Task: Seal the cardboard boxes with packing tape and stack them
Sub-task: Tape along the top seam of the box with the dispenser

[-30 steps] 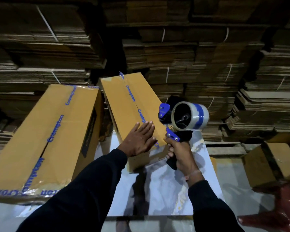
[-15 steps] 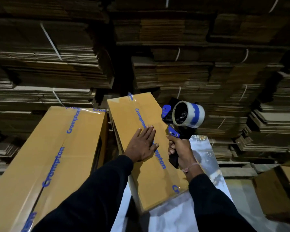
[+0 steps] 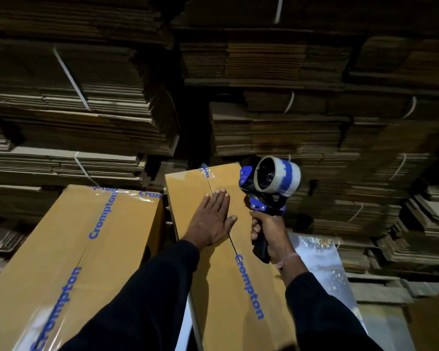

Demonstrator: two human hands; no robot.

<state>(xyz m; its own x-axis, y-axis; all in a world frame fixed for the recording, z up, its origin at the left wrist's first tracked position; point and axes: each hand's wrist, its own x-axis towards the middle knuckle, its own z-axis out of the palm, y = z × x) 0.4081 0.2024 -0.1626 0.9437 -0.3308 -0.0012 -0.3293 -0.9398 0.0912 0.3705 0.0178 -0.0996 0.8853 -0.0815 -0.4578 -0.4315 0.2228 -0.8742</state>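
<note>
Cardboard box [image 3: 228, 249], long and narrow, tan, blue lettering running down its top seam: it is lying lengthwise away from me on a pale shiny sheet [image 3: 322, 264], directly under my arms.

Head view, item by item.

Box, handling: I am judging it stiff-walled but easy to dent along the centre seam, where the two flaps are meeting. How heavy it is I cannot tell. Clear tape is shining at the far end; the near stretch of the seam is too dim for me to say. The taped top is looking glossy, so I am expecting it to be slippery under a palm. For lifting, I would be taking hold of the long side edges or lower corners, not the flaps.

Left hand [image 3: 211, 219]: lying flat on the box top, fingers straight and together, thumb spread, pressing across the seam. It is gripping nothing.

Right hand [image 3: 269, 231]: curled tightly round the black handle of the tape dispenser [image 3: 271, 188], holding it up off the box, roll uppermost, just beside the box's right edge.

Second box [image 3: 69, 262]: wider, glossy tape along its seam and far edge, sitting just left of the first.

Behind: strapped bundles of flattened cardboard [image 3: 86, 97], filling the background.
</note>
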